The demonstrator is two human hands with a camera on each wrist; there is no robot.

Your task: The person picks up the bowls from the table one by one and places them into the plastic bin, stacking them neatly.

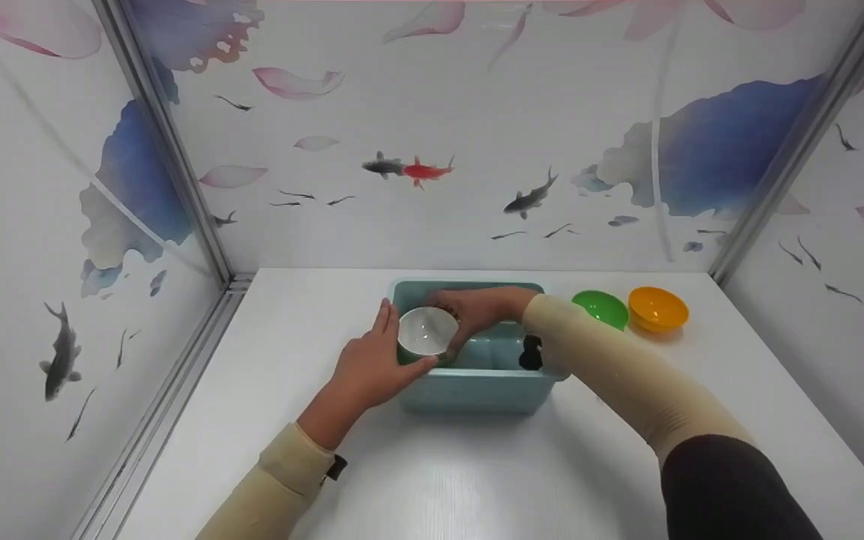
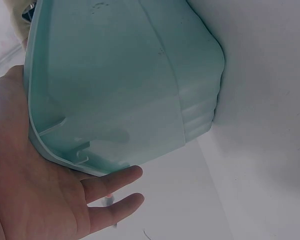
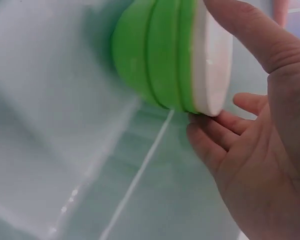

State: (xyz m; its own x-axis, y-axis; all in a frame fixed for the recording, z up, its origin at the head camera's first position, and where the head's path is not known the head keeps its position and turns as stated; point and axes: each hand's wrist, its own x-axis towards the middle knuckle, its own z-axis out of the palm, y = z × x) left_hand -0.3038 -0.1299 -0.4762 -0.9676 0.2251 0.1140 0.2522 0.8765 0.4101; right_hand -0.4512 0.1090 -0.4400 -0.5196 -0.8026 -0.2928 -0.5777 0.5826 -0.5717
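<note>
A bowl [image 1: 426,331], white inside and green with ridges outside [image 3: 157,55], sits in the left part of a pale teal plastic tub [image 1: 477,394]. My right hand [image 1: 483,309] reaches into the tub and grips this bowl by its rim, the thumb on one side and the fingers [image 3: 207,142] on the other. At the tub's left end, my left hand [image 1: 373,366] rests against the rim. Its fingers [image 2: 112,185] lie straight along the outside wall, and in the head view its thumb stretches along the front rim.
To the right of the tub, a green bowl [image 1: 601,306] and an orange bowl [image 1: 658,309] stand on the white table [image 1: 432,480]. A small black object [image 1: 530,353] shows at the tub's right end. Printed panels [image 1: 432,232] enclose the table at the back and sides.
</note>
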